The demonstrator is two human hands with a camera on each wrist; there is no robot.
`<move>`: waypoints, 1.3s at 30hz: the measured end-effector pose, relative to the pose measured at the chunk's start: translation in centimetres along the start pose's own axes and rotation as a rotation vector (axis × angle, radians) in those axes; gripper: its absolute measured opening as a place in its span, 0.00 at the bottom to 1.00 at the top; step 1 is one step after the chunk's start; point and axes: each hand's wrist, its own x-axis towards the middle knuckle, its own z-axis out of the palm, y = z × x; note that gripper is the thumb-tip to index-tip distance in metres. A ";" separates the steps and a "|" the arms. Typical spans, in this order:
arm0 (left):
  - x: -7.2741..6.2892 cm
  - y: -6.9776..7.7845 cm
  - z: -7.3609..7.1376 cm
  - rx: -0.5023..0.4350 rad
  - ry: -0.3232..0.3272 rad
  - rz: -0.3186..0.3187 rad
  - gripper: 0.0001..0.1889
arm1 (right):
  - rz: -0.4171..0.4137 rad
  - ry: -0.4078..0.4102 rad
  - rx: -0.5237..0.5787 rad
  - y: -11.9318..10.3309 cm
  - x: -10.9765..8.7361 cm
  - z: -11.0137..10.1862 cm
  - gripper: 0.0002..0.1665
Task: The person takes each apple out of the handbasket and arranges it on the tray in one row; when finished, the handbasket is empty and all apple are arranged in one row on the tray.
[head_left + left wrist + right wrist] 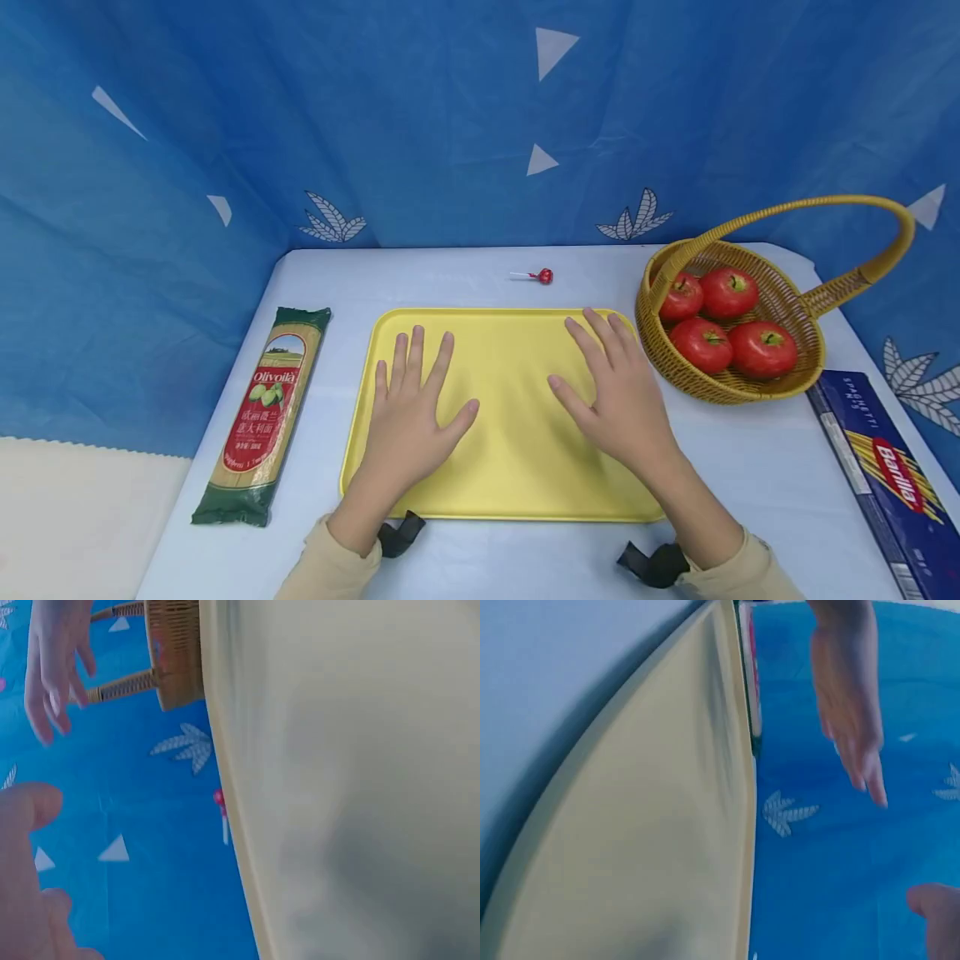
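Note:
My left hand [411, 417] hovers over the left part of a yellow tray [517, 417], its fingers spread and holding nothing. Over the tray's right part is my right hand [618, 396], also with spread fingers and nothing in its grasp. Both wrist views show a gap between the hands and the tray surface. Just behind the tray lies a red-wrapped lollipop [545, 276], its white stick pointing left. To the right of my right hand stands a wicker basket [678, 367] with a tall handle, holding several red apples [763, 349].
A green-and-red pack of spaghetti [262, 400] lies left of the tray. At the right table edge, in front of the basket, is a blue spaghetti box [885, 475]. A blue patterned cloth [450, 125] hangs behind the white-covered table [420, 275].

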 end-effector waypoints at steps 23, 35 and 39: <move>-5.2 -9.0 1.1 -0.362 -0.211 -0.221 0.64 | 0.460 -0.052 0.060 16.1 -3.2 -7.2 0.43; -6.6 -11.0 1.3 -0.370 -0.312 -0.229 0.83 | 0.569 -0.247 0.032 20.6 -2.9 -7.2 0.49; -7.0 -11.6 1.3 -0.382 -0.334 -0.196 0.87 | 0.582 -0.301 0.025 21.1 -2.8 -7.2 0.53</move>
